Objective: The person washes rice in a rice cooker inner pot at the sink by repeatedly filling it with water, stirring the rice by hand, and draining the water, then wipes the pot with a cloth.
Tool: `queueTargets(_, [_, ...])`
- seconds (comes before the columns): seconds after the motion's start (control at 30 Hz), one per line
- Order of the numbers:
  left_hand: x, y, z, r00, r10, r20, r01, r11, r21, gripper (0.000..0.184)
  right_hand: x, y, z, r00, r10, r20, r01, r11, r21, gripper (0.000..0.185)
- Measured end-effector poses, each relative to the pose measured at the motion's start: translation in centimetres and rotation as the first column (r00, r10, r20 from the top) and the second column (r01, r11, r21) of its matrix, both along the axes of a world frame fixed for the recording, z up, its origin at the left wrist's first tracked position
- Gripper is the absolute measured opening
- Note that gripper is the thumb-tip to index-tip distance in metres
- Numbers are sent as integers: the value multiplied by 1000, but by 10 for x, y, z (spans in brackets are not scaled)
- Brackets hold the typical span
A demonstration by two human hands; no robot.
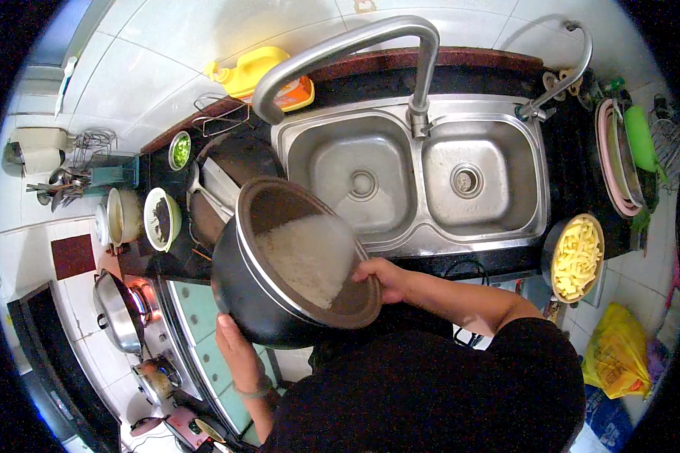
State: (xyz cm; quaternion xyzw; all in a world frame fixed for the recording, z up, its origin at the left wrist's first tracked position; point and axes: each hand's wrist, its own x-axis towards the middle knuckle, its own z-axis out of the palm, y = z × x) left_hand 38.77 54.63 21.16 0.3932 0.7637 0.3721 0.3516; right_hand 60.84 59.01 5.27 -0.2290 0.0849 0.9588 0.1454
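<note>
A large dark pot [261, 306] with a brown inside is tilted in front of my body, left of the double sink. White rice [306, 268] and cloudy water lie in it. My left hand [238, 351] supports the pot's outer wall from below, at its lower left. My right hand [385, 279] grips the rim on the right side, with the thumb over the edge. The pot's upper right edge overlaps the front left corner of the steel sink [347, 166], whose two basins hold no dishes.
A faucet [419, 83] arches over the left basin. Bowls [162, 219] and a dark pan [238, 162] stand left. Farther left, a wok [119, 313] sits by a lit burner [142, 300]. A bowl of cut yellow pieces [578, 257] is at the right.
</note>
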Motion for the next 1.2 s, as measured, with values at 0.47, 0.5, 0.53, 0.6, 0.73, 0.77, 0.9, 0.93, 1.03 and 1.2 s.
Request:
queueTargets(0.47, [1, 0, -5, 997, 22, -72, -28, 997, -77, 55, -3, -1, -9, 999, -23, -22, 23, 1000, -22, 46])
queueTargets(0.5, [-4, 0, -15, 996, 71, 46, -68, 996, -60, 56, -3, -1, -14, 999, -40, -17, 40, 999, -13, 45])
queueTargets(0.53, [-8, -1, -25, 979, 119, 165, -113, 993, -46, 56, -2, -1, -19, 999, -33, -14, 33, 999, -6, 45])
queueTargets(0.6, [-22, -1, -53, 882, 135, 451, -124, 991, -53, 56, 1, -1, -29, 979, -55, 197, 34, 994, 107, 44])
queueTargets(0.73, [-23, 1, -72, 731, 119, 672, -66, 992, -104, 57, 14, 6, -15, 910, -249, 331, 96, 904, 416, 25])
queueTargets(0.77, [-23, 1, -72, 800, 108, 591, -43, 991, -124, 60, 18, 8, -19, 912, -238, 333, 77, 898, 433, 25])
queueTargets(0.9, [-19, 7, -71, 736, -3, 677, 13, 1000, -10, 64, 37, 27, -15, 760, -367, 537, -61, 781, 621, 38])
queueTargets(0.93, [-11, 12, -61, 735, -2, 678, 30, 999, -29, 63, 43, 34, -13, 707, -318, 632, -236, 736, 634, 41])
queueTargets(1.03, [-9, 27, -60, 785, 32, 618, 210, 926, -315, 61, 48, 59, -6, 654, -304, 693, -457, 571, 682, 48])
queueTargets(1.2, [-8, 26, -115, 695, 175, 697, 105, 935, -339, 34, 56, 95, 28, 612, -369, 699, -644, 280, 712, 48])
